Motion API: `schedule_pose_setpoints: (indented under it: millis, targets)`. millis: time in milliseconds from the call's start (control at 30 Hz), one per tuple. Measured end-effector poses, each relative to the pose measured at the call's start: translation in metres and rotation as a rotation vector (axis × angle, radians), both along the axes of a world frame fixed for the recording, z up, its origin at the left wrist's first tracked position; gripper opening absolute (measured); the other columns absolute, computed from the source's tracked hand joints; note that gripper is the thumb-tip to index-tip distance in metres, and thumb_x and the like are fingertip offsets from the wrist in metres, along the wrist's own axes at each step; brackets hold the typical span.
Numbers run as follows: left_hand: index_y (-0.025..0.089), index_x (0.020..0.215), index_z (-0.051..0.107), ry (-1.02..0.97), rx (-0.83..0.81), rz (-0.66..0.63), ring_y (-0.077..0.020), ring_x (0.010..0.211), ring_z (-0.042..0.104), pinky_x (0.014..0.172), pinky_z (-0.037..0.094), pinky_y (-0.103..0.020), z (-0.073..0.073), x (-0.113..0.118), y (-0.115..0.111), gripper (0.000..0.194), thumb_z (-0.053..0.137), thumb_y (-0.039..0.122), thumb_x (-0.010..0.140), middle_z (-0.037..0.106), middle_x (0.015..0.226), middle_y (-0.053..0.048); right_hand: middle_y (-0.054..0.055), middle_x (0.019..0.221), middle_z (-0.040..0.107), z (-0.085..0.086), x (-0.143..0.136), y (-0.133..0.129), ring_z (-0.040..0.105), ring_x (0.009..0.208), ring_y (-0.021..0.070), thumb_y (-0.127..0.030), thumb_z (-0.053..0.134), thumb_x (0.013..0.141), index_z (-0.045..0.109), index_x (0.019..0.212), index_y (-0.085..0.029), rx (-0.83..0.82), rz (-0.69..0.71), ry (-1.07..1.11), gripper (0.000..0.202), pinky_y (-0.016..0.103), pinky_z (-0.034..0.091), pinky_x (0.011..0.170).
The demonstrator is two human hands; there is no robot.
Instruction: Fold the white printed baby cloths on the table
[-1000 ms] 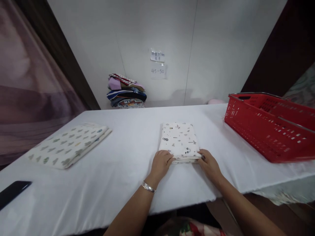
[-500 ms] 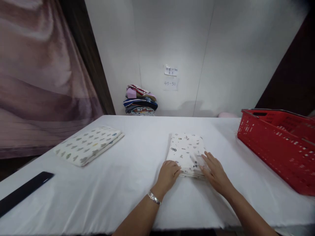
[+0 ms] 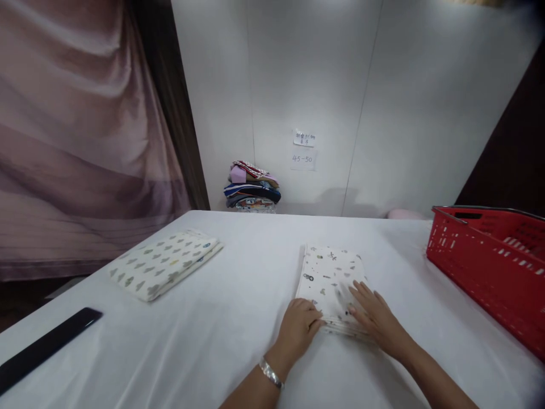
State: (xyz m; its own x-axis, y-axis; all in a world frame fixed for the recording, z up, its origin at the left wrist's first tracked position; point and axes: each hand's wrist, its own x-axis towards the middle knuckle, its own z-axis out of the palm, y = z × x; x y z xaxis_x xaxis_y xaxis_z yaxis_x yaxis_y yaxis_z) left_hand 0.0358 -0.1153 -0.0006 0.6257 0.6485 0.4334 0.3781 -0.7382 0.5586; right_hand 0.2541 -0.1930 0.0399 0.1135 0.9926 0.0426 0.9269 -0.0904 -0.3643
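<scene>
A white folded cloth [image 3: 332, 272] with small grey and dark prints lies in several layers on the table in front of me. At its near left corner, my left hand [image 3: 298, 322] is closed, with thumb and fingers pinching the edge; a silver bracelet circles that wrist. My right hand [image 3: 377, 318] rests on the near right part of the cloth, fingers stretched out and palm down. It covers that corner. Farther left lies another folded cloth [image 3: 166, 261], cream with grey cloud shapes, untouched by either hand.
A red plastic basket [image 3: 481, 261] with a metal handle stands at the right. The white-covered table [image 3: 191, 346] holds a long black object [image 3: 51, 343] at the left. Behind the far edge is a fabric pile [image 3: 252, 187]; paper notes [image 3: 304, 159] hang on the wall. A pink curtain [image 3: 85, 142] hangs left.
The view has tilted up and turned slightly left, so everything sits lower and farther right. My left hand keeps to the cloth's corner, while my right hand's fingers have shifted slightly on its top.
</scene>
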Motion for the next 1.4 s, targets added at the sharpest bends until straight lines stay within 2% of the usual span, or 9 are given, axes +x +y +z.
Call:
schedule_pose_setpoints:
  millis: [133,267,433,767,900,1067,1233,1333,1400]
  targets:
    - [0.03,0.085,0.068,-0.015,-0.034,-0.017,-0.0199,0.088,0.057,0.082,0.044,-0.038,0.003,-0.001,-0.001,0.013,0.055,0.033,0.084,0.064,0.086,-0.002,0.006,0.15,0.02,0.007,-0.007,0.034,0.01,0.138,0.0222,-0.058,0.024,0.089,0.035,0.141,-0.021,-0.004,0.078,0.004,0.065,0.043,0.012,0.113]
    - [0.033,0.087,0.069,-0.026,-0.078,-0.02,-0.0207,0.089,0.057,0.082,0.045,-0.039,0.005,-0.002,-0.001,0.012,0.058,0.03,0.081,0.065,0.087,-0.001,0.01,0.149,0.023,-0.018,0.0,0.058,0.015,0.138,0.0266,-0.058,0.029,0.088,0.038,0.14,-0.02,-0.054,0.135,-0.058,0.064,0.047,0.015,0.111]
    - [0.035,0.087,0.069,-0.039,-0.123,-0.015,-0.0214,0.088,0.057,0.083,0.045,-0.041,0.006,-0.001,-0.001,0.015,0.057,0.028,0.08,0.066,0.087,-0.001,0.007,0.149,0.02,-0.042,0.008,0.061,0.013,0.138,0.026,-0.06,0.025,0.089,0.036,0.141,-0.021,-0.036,0.161,-0.09,0.066,0.047,0.015,0.112]
    - [0.03,0.078,0.067,-0.043,-0.182,-0.023,-0.0189,0.085,0.058,0.082,0.045,-0.038,0.013,-0.002,0.001,0.018,0.051,0.027,0.085,0.066,0.082,-0.001,0.008,0.147,0.028,-0.049,0.009,0.061,0.019,0.137,0.0258,-0.06,0.032,0.088,0.04,0.138,-0.024,0.044,0.153,-0.078,0.062,0.051,0.019,0.11]
    - [0.026,0.077,0.066,-0.002,-0.145,-0.021,-0.0167,0.084,0.057,0.082,0.043,-0.035,0.015,-0.001,0.001,0.019,0.05,0.024,0.086,0.066,0.081,-0.001,0.009,0.147,0.029,-0.049,0.009,0.059,0.02,0.137,0.0263,-0.058,0.035,0.088,0.042,0.137,-0.025,0.07,0.148,-0.066,0.059,0.051,0.019,0.109]
    - [0.021,0.076,0.065,0.042,-0.118,-0.019,-0.0152,0.083,0.056,0.081,0.041,-0.033,0.018,-0.001,-0.001,0.019,0.05,0.022,0.086,0.065,0.079,-0.002,0.009,0.147,0.029,-0.038,0.012,0.065,0.021,0.136,0.0285,-0.056,0.039,0.087,0.044,0.135,-0.027,-0.018,0.143,-0.025,0.056,0.052,0.02,0.108]
    - [0.019,0.063,0.06,0.228,-0.104,0.005,-0.016,0.075,0.056,0.074,0.044,-0.031,0.041,0.014,0.018,0.024,0.052,0.028,0.084,0.061,0.07,-0.003,0.007,0.151,0.02,-0.014,0.015,0.099,0.012,0.139,0.0267,-0.056,0.033,0.088,0.036,0.14,-0.025,0.089,0.121,-0.045,0.06,0.051,0.014,0.11]
    - [0.019,0.081,0.063,0.244,-0.014,0.066,-0.0208,0.098,0.055,0.088,0.042,-0.037,0.049,0.028,0.038,0.015,0.052,0.029,0.084,0.063,0.099,-0.007,0.011,0.15,0.022,-0.005,0.014,0.133,0.013,0.139,0.0268,-0.052,0.031,0.089,0.033,0.141,-0.018,0.054,0.098,-0.083,0.062,0.05,0.015,0.11]
    - [0.019,0.102,0.061,0.25,0.002,0.116,-0.0258,0.119,0.044,0.099,0.035,-0.044,0.043,0.035,0.046,0.022,0.053,0.028,0.083,0.054,0.125,-0.01,0.013,0.15,0.022,-0.006,0.011,0.155,0.013,0.138,0.0271,-0.049,0.031,0.09,0.032,0.141,-0.014,0.044,0.081,-0.109,0.062,0.049,0.016,0.109]
